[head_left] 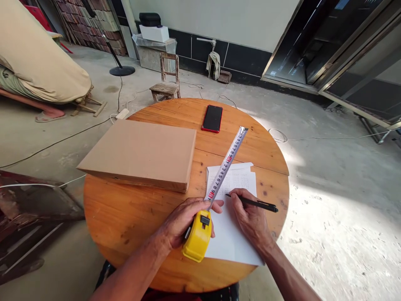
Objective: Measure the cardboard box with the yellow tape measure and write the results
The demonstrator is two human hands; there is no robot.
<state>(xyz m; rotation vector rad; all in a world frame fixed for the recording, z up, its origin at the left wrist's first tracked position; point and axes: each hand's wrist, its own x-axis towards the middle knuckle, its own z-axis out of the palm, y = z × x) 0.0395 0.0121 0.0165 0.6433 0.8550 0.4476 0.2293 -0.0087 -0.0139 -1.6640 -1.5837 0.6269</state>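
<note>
My left hand [184,217] is closed around a yellow tape measure [198,238], the thumb lying near the mouth of the case. Its blade [224,169] is drawn out, slanting up and to the right over the papers, with numbers printed along it. In my right hand [250,213] is a black pen [257,203], its tip at or just above a sheet of paper [232,238]. Small rows of writing cover the upper part of the sheet, too small to read. A closed brown cardboard box [144,148] lies flat to the left of both hands.
The round wooden table [125,225] carries everything. A phone [212,118] with a red edge lies near its far side. Beyond stand a small wooden chair [167,79] and a black stand base [122,70]. Cables [278,136] run over the concrete floor.
</note>
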